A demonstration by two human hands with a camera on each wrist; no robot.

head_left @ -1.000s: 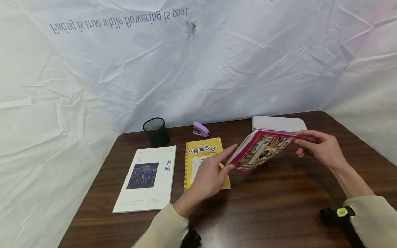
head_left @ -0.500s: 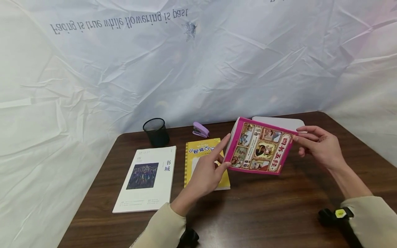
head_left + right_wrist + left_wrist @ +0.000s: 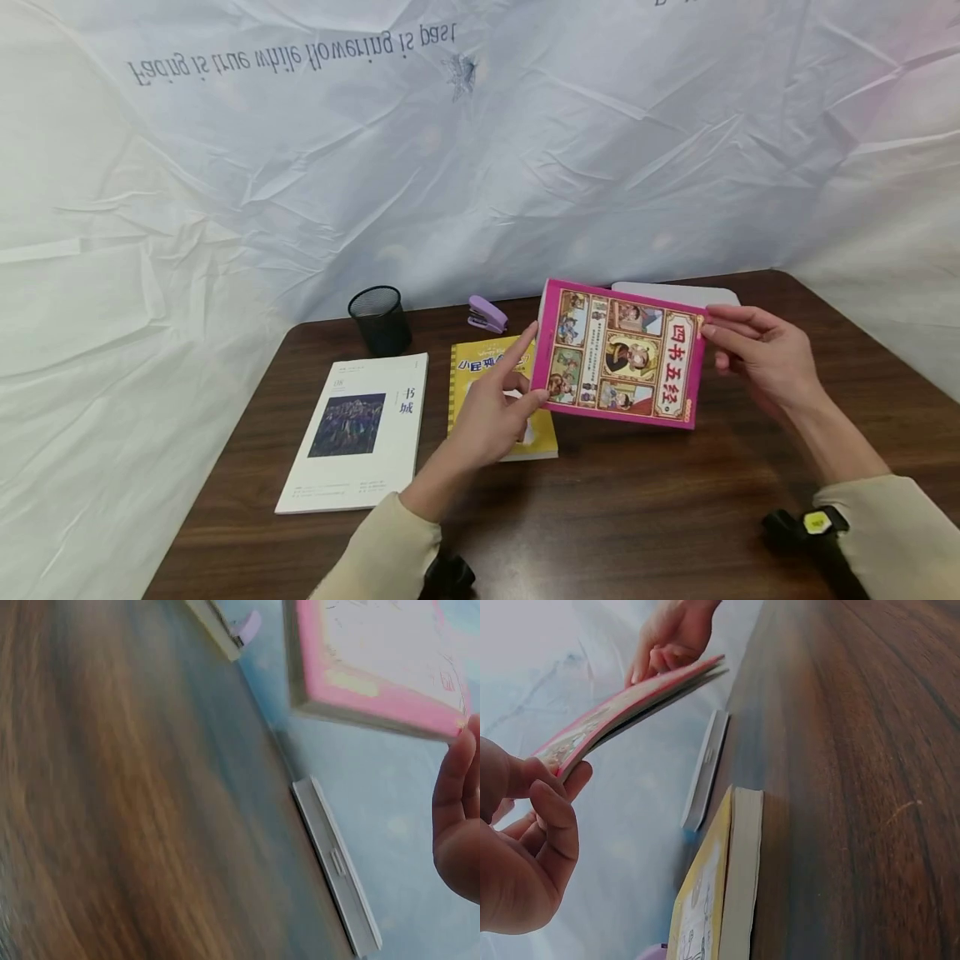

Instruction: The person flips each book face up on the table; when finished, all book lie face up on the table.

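We see a creased white sheet (image 3: 525, 150) w/ upside-down printed lettering hung behind a dark wood table (image 3: 637, 517), covering the whole back. On the tabletop, toward the left edge, lies a white book (image 3: 356, 433), flat; just beside it, nearer the middle, a yellow book (image 3: 480, 367), also flat, partly hidden by the left hand. Along the back edge, right of centre, lies a flat white case (image 3: 675, 293), mostly behind the raised book. A black mesh pen cup (image 3: 379, 319) stands at the back edge near the left corner, and a small purple stapler (image 3: 487, 314) lies between cup and case. Held up off the table over its middle is a pink book (image 3: 621, 354), cover facing us, tilted a bit. The left hand (image 3: 491, 408) pinches the book's left edge, thumb and curled fingers clamped on it, forefinger stretched up along the side. The right hand (image 3: 761, 354) grips the top right corner, fingers together along the edge; thumb not clear from the head view. Both wrists wear black cams.
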